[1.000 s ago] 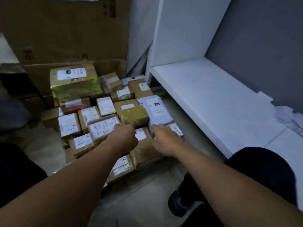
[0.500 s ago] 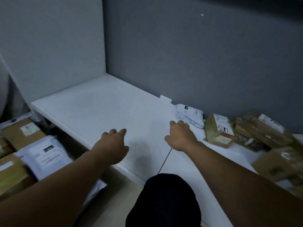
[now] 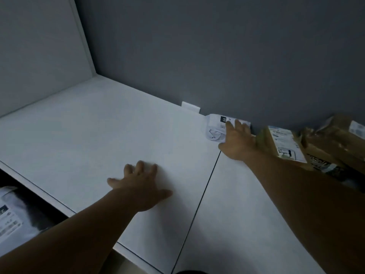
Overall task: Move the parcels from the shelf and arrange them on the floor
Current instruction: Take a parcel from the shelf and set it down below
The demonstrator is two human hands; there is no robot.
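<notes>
My right hand [image 3: 238, 140] reaches to the back of the white shelf [image 3: 110, 125] and lies with fingers extended on a small white poly-bag parcel [image 3: 215, 126] against the grey wall. My left hand [image 3: 139, 184] is spread flat, palm down, on the bare shelf surface near its front edge and holds nothing. To the right of the white parcel stands a brown cardboard parcel with a white label [image 3: 282, 143], and more brown taped parcels [image 3: 333, 143] are piled behind it.
A white bagged parcel [image 3: 11, 216] lies on the floor below the shelf's front edge at the lower left. A dark seam [image 3: 205, 192] splits the shelf into two boards. A white side panel [image 3: 39, 52] closes the shelf on the left.
I turned from the parcels on the floor to the shelf. My right hand has moved farther back onto the white parcel, and my left hand has come down flat on the shelf.
</notes>
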